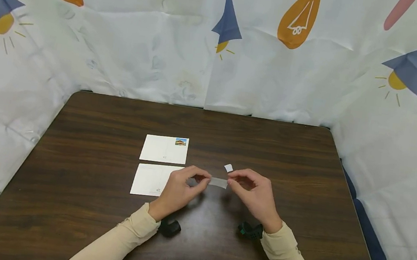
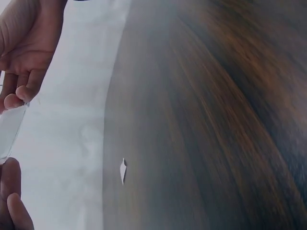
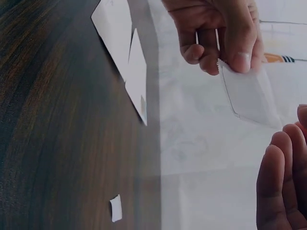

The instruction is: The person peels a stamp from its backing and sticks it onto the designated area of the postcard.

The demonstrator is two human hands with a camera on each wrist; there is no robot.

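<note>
Left hand (image 1: pixel 181 188) and right hand (image 1: pixel 256 193) pinched a pale strip (image 1: pixel 218 182) above the desk (image 1: pixel 93 220).
Each gripped one end, probably keeping it flat, slightly nearer the right edge than the left. A stamped card (image 1: pixel 162 149) and second card (image 1: pixel 148 180) lay nearer the left edge, perhaps for working room; a white scrap (image 1: pixel 228 168) lay just past the right hand.

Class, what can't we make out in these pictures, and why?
Head view: lower right corner of the plain card, hidden by the left hand.
Head view: faint print on that card, too small to read.
Left wrist view: part of the pale strip, cut off by the left edge.
Right wrist view: that card's end, beyond the top edge.
</note>
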